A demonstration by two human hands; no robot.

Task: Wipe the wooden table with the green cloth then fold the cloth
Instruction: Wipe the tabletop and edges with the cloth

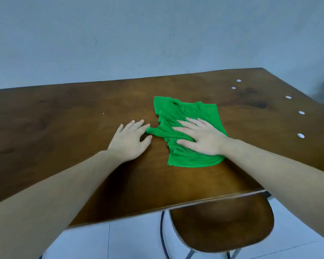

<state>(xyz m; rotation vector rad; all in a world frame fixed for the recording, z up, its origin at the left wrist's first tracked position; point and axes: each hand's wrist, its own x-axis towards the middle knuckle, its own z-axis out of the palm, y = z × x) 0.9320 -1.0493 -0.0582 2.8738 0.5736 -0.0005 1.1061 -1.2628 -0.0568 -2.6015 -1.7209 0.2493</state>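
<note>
Right hand (200, 139) flat, fingers spread, pressing 1 green cloth (189, 116). Left hand (128, 141) pinching cloth's left corner on wooden table (64, 116). 5 white dots (300, 135) far right.

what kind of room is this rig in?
Likely a plain indoor workroom or recording space, not a furnished home. Cues: a bare bluish wall, a large wooden table holding little but the green cloth, and a wooden stool on a pale tiled floor.
</note>
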